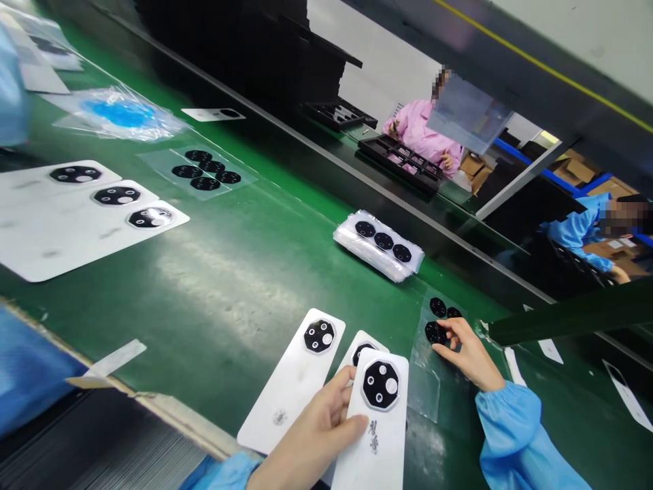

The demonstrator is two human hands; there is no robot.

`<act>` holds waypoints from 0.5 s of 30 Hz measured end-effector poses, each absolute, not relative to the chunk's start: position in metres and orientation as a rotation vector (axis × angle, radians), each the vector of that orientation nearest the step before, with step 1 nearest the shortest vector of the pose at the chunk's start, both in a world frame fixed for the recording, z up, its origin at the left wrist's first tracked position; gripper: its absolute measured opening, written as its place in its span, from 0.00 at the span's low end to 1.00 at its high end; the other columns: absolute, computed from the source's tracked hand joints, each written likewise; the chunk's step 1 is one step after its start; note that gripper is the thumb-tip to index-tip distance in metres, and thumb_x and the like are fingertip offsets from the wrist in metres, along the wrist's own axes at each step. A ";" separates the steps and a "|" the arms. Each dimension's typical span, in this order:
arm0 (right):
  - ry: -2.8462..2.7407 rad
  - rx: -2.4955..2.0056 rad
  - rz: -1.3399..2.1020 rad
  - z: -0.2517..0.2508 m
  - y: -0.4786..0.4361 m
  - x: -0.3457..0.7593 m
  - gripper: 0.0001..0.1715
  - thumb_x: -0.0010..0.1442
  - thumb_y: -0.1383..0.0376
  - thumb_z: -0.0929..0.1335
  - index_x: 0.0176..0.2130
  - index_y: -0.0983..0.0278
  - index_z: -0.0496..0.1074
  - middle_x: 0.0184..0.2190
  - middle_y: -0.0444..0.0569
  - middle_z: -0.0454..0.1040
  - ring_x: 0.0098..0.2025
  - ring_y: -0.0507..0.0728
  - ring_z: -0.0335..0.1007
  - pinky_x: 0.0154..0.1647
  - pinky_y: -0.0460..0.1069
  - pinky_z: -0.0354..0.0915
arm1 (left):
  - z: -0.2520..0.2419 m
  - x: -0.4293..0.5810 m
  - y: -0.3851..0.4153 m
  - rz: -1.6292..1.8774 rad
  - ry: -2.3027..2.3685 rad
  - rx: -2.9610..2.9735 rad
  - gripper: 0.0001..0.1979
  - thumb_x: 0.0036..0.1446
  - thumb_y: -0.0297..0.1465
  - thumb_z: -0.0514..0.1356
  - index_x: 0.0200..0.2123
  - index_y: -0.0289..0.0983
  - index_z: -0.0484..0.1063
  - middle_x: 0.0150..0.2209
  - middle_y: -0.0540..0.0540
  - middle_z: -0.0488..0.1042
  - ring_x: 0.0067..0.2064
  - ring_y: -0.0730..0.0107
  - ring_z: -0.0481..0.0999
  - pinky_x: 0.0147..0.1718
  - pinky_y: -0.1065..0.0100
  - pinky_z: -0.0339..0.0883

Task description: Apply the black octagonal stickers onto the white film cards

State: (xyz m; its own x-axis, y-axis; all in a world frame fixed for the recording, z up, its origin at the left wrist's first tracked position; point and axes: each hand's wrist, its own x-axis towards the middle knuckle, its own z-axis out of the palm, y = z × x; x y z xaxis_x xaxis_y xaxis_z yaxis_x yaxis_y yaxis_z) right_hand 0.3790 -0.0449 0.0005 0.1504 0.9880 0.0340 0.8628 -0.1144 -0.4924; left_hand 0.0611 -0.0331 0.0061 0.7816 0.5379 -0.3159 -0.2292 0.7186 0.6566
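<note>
My left hand [311,435] grips a white phone back cover [377,422] with a black octagonal camera ring, thumb on its face. Two more white covers lie beside it: one [293,388] to the left, one [363,344] partly hidden behind the held cover. My right hand [466,350] reaches onto a clear film sheet [428,367] and pinches a black camera ring [435,332] with its fingertips. Other black rings [439,307] sit on the same sheet just beyond.
A wrapped stack of covers [380,245] lies on the green belt [229,279]. Three white covers [76,218] and a film with several black rings [204,170] lie at the left. A cardboard edge [153,401] is near me. Two other people [423,133] work across the line.
</note>
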 end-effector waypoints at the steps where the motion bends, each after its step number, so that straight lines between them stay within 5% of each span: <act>1: -1.759 -2.040 0.421 0.001 -0.046 0.378 0.20 0.53 0.57 0.68 0.45 0.61 0.67 0.39 0.50 0.64 0.29 0.54 0.64 0.34 0.54 0.69 | 0.006 0.061 -0.033 0.444 0.517 0.636 0.23 0.51 0.30 0.63 0.51 0.39 0.62 0.48 0.44 0.74 0.45 0.62 0.75 0.43 0.63 0.68; 15: -1.673 -2.089 0.436 0.008 -0.052 0.377 0.23 0.54 0.51 0.67 0.44 0.61 0.64 0.46 0.53 0.66 0.29 0.55 0.71 0.35 0.54 0.71 | 0.007 0.062 -0.029 0.448 0.516 0.621 0.23 0.52 0.29 0.62 0.51 0.38 0.62 0.47 0.43 0.74 0.46 0.60 0.75 0.41 0.64 0.69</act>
State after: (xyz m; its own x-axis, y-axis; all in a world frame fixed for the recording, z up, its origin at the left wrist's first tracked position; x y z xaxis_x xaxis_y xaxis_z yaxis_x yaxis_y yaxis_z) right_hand 0.3767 -0.0516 0.0076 0.2244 0.9743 0.0206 0.8403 -0.1828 -0.5104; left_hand 0.0618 -0.0293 0.0074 0.7828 0.5359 -0.3162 -0.2375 0.7270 0.6442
